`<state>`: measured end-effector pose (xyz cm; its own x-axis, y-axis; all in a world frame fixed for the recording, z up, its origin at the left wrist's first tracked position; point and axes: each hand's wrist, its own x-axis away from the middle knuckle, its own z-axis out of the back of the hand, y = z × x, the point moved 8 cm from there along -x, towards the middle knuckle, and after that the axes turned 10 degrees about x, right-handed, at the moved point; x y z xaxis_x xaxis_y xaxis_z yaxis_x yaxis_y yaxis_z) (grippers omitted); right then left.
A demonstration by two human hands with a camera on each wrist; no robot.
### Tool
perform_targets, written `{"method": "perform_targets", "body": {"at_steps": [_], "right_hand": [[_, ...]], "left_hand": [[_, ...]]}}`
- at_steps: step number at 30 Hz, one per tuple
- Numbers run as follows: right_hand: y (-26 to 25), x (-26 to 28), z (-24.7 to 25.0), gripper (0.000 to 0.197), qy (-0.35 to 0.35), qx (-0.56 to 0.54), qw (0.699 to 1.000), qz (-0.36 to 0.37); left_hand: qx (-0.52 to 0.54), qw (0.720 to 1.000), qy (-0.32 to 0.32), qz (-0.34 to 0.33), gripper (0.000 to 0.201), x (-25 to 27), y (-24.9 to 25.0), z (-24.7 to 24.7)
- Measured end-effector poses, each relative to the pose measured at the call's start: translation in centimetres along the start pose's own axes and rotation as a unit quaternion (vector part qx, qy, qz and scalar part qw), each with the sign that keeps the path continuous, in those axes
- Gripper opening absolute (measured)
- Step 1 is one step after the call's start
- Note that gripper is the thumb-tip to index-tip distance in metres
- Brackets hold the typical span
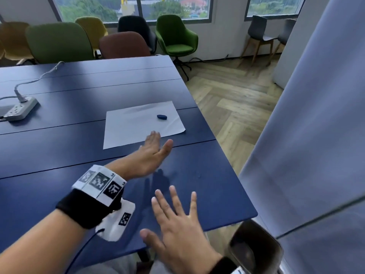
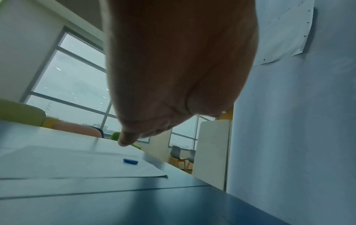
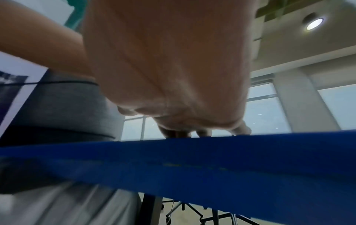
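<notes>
A white sheet of paper point(image 1: 138, 123) lies on the blue table point(image 1: 59, 155), and a small dark blue oval object point(image 1: 162, 117) rests on its far right part. My left hand point(image 1: 153, 150) hovers just short of the sheet's near edge, fingers straight and empty. The left wrist view shows the same blue object point(image 2: 130, 161) ahead of that palm point(image 2: 173, 76). My right hand point(image 1: 177, 224) is spread flat above the table's near edge, holding nothing. In the right wrist view its fingertips point(image 3: 204, 132) reach over the table's rim point(image 3: 192, 152).
A white power strip point(image 1: 20, 110) with a cable lies at the table's left. Several coloured chairs point(image 1: 175, 36) stand behind the table. A grey partition point(image 1: 316, 135) rises close on the right. A dark chair back point(image 1: 254, 250) sits below the table's near right corner.
</notes>
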<state>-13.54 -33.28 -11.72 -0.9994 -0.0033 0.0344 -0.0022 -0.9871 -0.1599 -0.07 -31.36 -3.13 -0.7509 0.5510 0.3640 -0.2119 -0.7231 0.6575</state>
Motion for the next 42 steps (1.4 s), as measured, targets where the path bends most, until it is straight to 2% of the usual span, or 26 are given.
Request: {"method": "perform_targets", "body": {"at_steps": [2,5,8,10,12,14,16,18,23,26,30,33,35,37,40,41,42], "right_hand": [[-0.6,-1.2,-0.1,0.074,0.002,0.045,0.999,0.010],[3.1,-2.3,0.1,0.074,-0.004,0.079,0.996,-0.044],[6.3,-2.5,0.9,0.088,-0.036,0.110,0.990,-0.084],[7.9,-2.2,0.8,0.093,-0.055,0.099,0.987,-0.115],[8.0,-2.2,1.5,0.097,-0.046,0.086,0.986,-0.137],[6.1,-2.2,2.0,0.091,-0.016,0.100,0.989,-0.109],[3.9,-2.0,1.5,0.080,-0.008,0.117,0.992,-0.050],[3.7,-1.7,0.7,0.076,-0.010,0.142,0.989,-0.031],[9.1,-1.2,1.5,0.076,0.007,0.169,0.978,-0.120],[9.4,-0.2,2.0,0.076,0.023,0.167,0.977,-0.127],[9.0,1.7,2.3,0.072,0.039,0.167,0.981,-0.095],[10.9,2.6,4.2,0.073,0.065,0.131,0.982,-0.116],[12.4,2.7,5.8,0.073,0.077,0.083,0.985,-0.133],[14.0,2.8,7.6,0.062,0.116,0.035,0.981,-0.155],[16.8,2.9,9.4,0.014,0.137,-0.055,0.970,-0.194],[18.2,3.1,9.6,0.011,0.137,-0.066,0.967,-0.206],[19.6,3.3,9.8,0.026,0.134,-0.067,0.964,-0.220]], "left_hand": [[-0.023,1.000,0.003,-0.001,0.096,0.0,-0.4,1.1],[-0.053,0.999,-0.011,0.003,0.093,0.4,-1.0,1.4],[-0.071,0.997,-0.037,0.022,0.087,0.9,-2.3,1.0],[-0.080,0.995,-0.049,0.031,0.084,1.1,-2.9,0.6],[-0.090,0.994,-0.058,0.034,0.082,1.1,-3.2,0.2],[-0.096,0.993,-0.061,0.031,0.082,1.0,-3.1,-0.1],[-0.104,0.992,-0.063,0.027,0.081,0.8,-3.0,-0.4],[-0.109,0.991,-0.069,0.026,0.081,0.5,-2.8,-0.8],[-0.144,0.985,-0.086,0.033,0.084,-0.7,-2.9,-3.2],[-0.176,0.979,-0.100,0.039,0.085,-1.8,-2.7,-5.7],[-0.195,0.971,-0.139,-0.016,0.082,-1.6,-0.7,-9.8],[-0.112,0.968,-0.209,-0.078,0.073,-0.2,1.5,-11.5],[-0.062,0.976,-0.190,-0.086,0.072,-0.3,2.1,-10.5],[-0.066,0.985,-0.142,-0.067,0.075,-1.3,1.7,-9.1],[-0.149,0.982,-0.116,-0.010,0.090,-2.5,0.3,-7.9],[-0.175,0.977,-0.120,0.003,0.099,-2.7,0.0,-8.0],[-0.194,0.973,-0.125,0.011,0.108,-2.8,-0.1,-8.0]]}}
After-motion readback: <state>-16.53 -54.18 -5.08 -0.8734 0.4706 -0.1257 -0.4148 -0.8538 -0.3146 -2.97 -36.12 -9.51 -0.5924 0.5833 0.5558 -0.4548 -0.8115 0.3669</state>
